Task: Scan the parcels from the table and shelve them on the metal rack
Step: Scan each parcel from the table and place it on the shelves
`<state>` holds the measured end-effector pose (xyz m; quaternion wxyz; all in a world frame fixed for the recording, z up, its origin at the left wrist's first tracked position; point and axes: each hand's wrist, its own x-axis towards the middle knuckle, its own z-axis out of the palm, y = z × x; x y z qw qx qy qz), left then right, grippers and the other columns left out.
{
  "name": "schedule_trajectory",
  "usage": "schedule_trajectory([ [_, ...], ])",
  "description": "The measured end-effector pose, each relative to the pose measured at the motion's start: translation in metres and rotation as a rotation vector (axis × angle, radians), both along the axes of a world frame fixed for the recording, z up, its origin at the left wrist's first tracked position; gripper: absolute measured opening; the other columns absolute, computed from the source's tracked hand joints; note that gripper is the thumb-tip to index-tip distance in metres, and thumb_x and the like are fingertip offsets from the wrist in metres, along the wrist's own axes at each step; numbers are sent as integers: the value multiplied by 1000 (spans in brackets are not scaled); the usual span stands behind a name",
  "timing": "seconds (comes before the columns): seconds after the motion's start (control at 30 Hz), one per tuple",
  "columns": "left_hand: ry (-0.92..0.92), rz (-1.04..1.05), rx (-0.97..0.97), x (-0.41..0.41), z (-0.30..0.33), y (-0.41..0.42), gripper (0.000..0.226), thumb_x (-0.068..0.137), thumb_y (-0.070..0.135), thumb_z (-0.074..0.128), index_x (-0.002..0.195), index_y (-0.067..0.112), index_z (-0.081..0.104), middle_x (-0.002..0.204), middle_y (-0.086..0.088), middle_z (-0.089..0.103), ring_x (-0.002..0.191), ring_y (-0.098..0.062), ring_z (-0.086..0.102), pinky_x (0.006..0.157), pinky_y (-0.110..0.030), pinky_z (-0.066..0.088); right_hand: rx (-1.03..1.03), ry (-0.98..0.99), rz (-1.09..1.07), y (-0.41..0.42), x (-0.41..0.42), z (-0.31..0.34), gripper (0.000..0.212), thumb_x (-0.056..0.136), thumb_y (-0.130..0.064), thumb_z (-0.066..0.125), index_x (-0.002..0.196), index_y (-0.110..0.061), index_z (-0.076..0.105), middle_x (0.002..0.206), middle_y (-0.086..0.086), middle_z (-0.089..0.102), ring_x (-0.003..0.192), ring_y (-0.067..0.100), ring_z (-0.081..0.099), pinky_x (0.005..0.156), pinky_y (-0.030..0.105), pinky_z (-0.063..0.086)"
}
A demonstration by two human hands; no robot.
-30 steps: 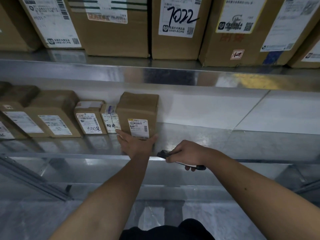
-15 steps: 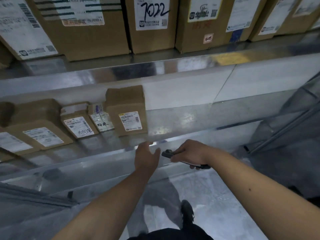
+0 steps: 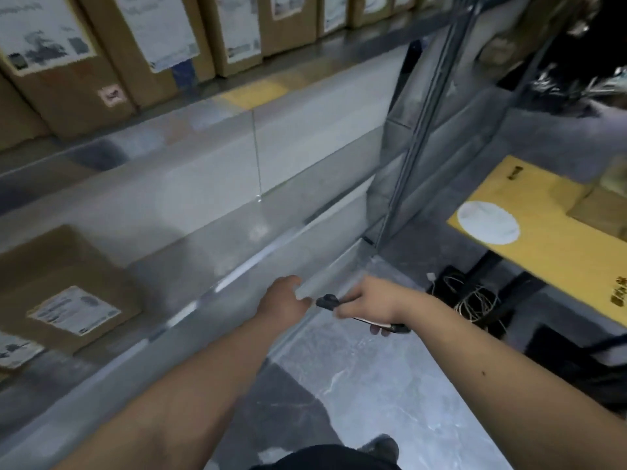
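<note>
**One more box racked, table next**

With a labelled box [image 3: 68,293] sitting on the rack [image 3: 237,266] at nine o'clock, this round of shelving looks done. More boxes [image 3: 135,45] line the shelf above, from ten round to twelve o'clock, so a good share of the job seems finished, though how many parcels are left I cannot tell.

The left hand [image 3: 283,301] hangs at the centre, just off the rack's front edge, holding nothing; fingers look loosely bent, but blur hides the detail. The right hand [image 3: 371,305], just beside it at three o'clock, grips the scanner [image 3: 353,315], dark nose pointing toward the left hand.

Out at three o'clock, a yellow table [image 3: 559,252] shows, with a white round patch [image 3: 488,222] on it and a brown parcel [image 3: 600,205] at its far edge, half cut off. My read: that table is where the next scan comes from.
</note>
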<state>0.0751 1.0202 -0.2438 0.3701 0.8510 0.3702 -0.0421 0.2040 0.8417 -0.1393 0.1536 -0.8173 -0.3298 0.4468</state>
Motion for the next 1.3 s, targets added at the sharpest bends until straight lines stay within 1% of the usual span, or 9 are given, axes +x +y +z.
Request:
schedule_trajectory([
  [0.3,-54,-208,-81,202,-3,-129,57,94,23,74,145,13,52,141,-9,58,129,-27,57,96,-24,42,33,21,-348,-163,150,4,25,88,-49,77,100,-27,79,87,12,61,59,27,69,55,38,55],
  [0.4,-48,-251,-125,257,-3,-168,66,93,25,75,152,17,44,151,-6,53,136,-26,53,104,-30,45,35,42,-451,-209,183,5,30,90,-49,75,106,-24,80,90,13,65,62,28,71,55,39,56],
  [0.5,-23,-334,-151,310,-5,-198,72,94,29,76,156,20,40,156,-6,48,140,-25,50,109,-39,47,38,42,-519,-245,216,7,35,88,-52,75,105,-21,80,118,22,70,68,34,75,58,43,60],
  [0.6,-18,-424,-132,363,-3,-224,70,94,32,76,155,21,42,152,-6,50,137,-25,52,109,-42,48,42,17,-615,-275,249,10,44,89,-50,75,109,-11,79,99,28,61,67,46,66,54,36,51],
  [0.7,2,-510,-107,421,-1,-245,67,95,35,74,153,24,44,149,-4,51,129,-24,56,106,-41,50,32,5,-722,-298,284,9,61,80,-56,77,112,-3,73,92,28,67,62,30,57,55,36,48],
  [0.83,0,-645,-83,503,-3,-264,70,94,38,71,155,33,37,152,-2,43,116,-25,62,98,-43,55,24,0,-829,-318,339,12,42,84,-50,78,101,-12,82,71,18,63,56,29,59,54,44,54],
  [0.93,24,-788,-47,563,1,-278,71,97,37,69,158,32,34,160,-3,36,123,-23,57,98,-32,47,-5,18,-904,-330,375,18,30,94,-41,77,106,-13,81,58,9,60,45,23,56,54,37,52],
  [1.17,40,-947,-45,690,18,-313,63,97,42,68,154,29,43,155,-5,36,109,-23,58,93,-38,56,-53,44,-1092,-356,454,26,40,88,-46,82,117,-19,75,92,14,61,64,29,64,55,36,53],
  [1.3,-16,-942,-44,744,26,-345,63,97,41,68,154,30,42,151,-6,41,108,-24,58,86,-34,52,-50,94,-1148,-382,493,23,49,87,-42,83,125,-14,70,80,13,58,64,29,60,55,34,49],
])
